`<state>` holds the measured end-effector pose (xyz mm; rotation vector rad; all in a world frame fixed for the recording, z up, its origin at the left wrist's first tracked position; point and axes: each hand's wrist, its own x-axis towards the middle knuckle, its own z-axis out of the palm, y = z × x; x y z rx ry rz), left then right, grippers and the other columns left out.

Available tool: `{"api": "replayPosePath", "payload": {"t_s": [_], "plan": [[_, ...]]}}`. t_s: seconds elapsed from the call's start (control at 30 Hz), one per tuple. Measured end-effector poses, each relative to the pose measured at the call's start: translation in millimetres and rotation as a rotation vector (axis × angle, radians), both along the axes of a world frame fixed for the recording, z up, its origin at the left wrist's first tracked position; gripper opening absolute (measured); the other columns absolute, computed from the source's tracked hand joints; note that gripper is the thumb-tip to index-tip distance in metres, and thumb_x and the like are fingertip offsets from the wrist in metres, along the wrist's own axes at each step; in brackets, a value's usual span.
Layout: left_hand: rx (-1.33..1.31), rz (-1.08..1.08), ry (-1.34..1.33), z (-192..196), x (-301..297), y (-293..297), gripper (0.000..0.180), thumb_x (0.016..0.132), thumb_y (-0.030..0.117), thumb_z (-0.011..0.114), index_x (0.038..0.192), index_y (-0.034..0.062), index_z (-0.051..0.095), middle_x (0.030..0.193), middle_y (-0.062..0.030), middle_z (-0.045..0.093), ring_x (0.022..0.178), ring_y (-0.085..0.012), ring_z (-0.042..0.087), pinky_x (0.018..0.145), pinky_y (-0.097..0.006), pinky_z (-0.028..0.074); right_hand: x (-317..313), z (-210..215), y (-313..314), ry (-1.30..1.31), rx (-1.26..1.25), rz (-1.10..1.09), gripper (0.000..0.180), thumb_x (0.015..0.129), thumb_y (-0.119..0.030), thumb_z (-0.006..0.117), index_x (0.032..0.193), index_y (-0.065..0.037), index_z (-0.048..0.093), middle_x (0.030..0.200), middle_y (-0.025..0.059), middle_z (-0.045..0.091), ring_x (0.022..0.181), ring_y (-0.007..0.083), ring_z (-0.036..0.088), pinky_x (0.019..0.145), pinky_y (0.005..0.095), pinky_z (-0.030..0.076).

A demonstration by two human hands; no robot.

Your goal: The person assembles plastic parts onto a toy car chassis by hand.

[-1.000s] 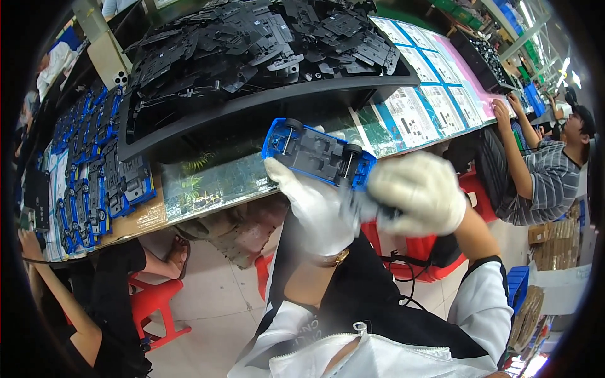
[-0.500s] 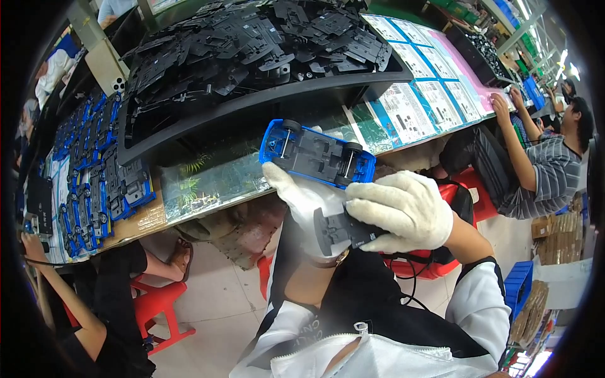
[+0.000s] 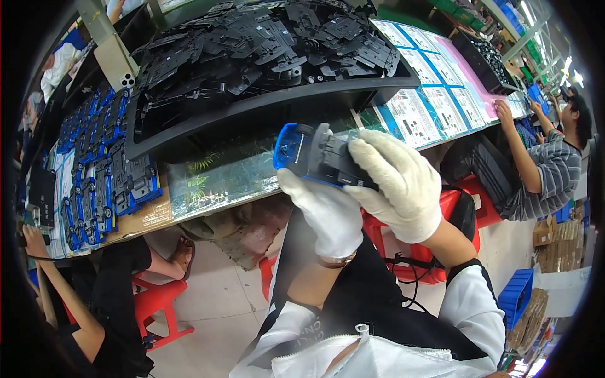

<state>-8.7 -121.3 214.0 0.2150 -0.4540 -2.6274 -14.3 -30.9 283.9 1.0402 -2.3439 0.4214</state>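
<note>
My left hand [image 3: 331,214], in a white glove, is closed around a blue toy car body [image 3: 287,146] from below. The car lies upside down, with a wheel and axle showing at its left end. Over its underside sits a black plastic base plate [image 3: 331,157], gripped at its right end by my gloved right hand [image 3: 403,186]. The plate covers most of the car's underside. Whether it is seated or only resting there I cannot tell. My right fingers hide the car's right end.
Beyond my hands stands a large black bin [image 3: 271,97] heaped with black base plates [image 3: 265,47]. Several blue toy cars [image 3: 101,170] lie upside down in rows at the left. Printed sheets [image 3: 413,113] cover the table at right. A co-worker [image 3: 548,164] sits at the right, another person's arm [image 3: 75,302] at the left.
My right hand has lifted the base plate from above my left wrist, up and onto the car's underside. The left hand still holds the car, nearly in place.
</note>
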Motion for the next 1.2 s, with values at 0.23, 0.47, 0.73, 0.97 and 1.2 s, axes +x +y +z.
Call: {"api": "replayPosePath", "payload": {"t_s": [0.23, 0.47, 0.73, 0.97, 1.2], "plan": [[0.154, -0.103, 0.031, 2.9, 13.5, 6.0, 0.08, 0.093, 0.071, 0.038, 0.138, 0.0051, 0.045, 0.13, -0.0131, 0.053, 0.118, -0.0264, 0.053, 0.101, -0.041, 0.044, -2.8, -6.1, -19.5, -0.034, 0.027, -0.05, 0.047, 0.076, -0.026, 0.074, 0.119, -0.012, 0.063, 0.118, 0.0139, 0.062, 0.103, 0.0331, 0.064, 0.081, 0.0381, 0.055], [-0.096, -0.03, -0.012, -0.5, 3.2, -7.2, 0.034, 0.097, 0.012, 0.056, 0.129, 0.0066, 0.047, 0.12, -0.0069, 0.058, 0.106, -0.0158, 0.058, 0.092, -0.032, 0.048, -10.4, -13.7, -18.6, -0.029, 0.056, -0.03, 0.036, 0.078, -0.021, 0.069, 0.112, -0.013, 0.064, 0.117, 0.0109, 0.06, 0.105, 0.0291, 0.061, 0.085, 0.0398, 0.052], [-0.123, 0.072, -0.041, 4.2, -1.9, -12.6, 0.038, 0.098, 0.031, 0.053, 0.121, 0.0013, 0.052, 0.103, -0.0138, 0.063, 0.094, -0.0213, 0.063, 0.086, -0.035, 0.052, 2.0, -24.2, 5.1, -1.298, -1.047, 0.091, 0.061, 0.087, -0.024, 0.074, 0.138, -0.001, 0.049, 0.136, 0.0083, 0.053, 0.121, 0.0189, 0.052, 0.101, 0.0329, 0.043], [-0.174, 0.047, -0.062, 8.6, 7.0, -9.3, 0.036, 0.096, 0.027, 0.058, 0.122, 0.0026, 0.052, 0.109, -0.0109, 0.062, 0.097, -0.0194, 0.062, 0.087, -0.034, 0.052, 7.5, -15.1, 6.9, -1.471, -1.023, 0.061, 0.053, 0.09, -0.018, 0.071, 0.138, -0.005, 0.052, 0.126, 0.0046, 0.061, 0.102, 0.0094, 0.057, 0.07, 0.0208, 0.048], [-0.158, 0.011, -0.009, 11.5, 11.6, -6.2, 0.036, 0.094, 0.021, 0.062, 0.124, 0.003, 0.052, 0.113, -0.009, 0.061, 0.099, -0.0196, 0.063, 0.089, -0.035, 0.053, 12.0, -13.8, 6.9, -1.479, -1.14, 0.014, 0.049, 0.091, -0.018, 0.07, 0.135, -0.005, 0.054, 0.127, 0.0057, 0.061, 0.107, 0.0121, 0.058, 0.074, 0.0228, 0.049]]}}
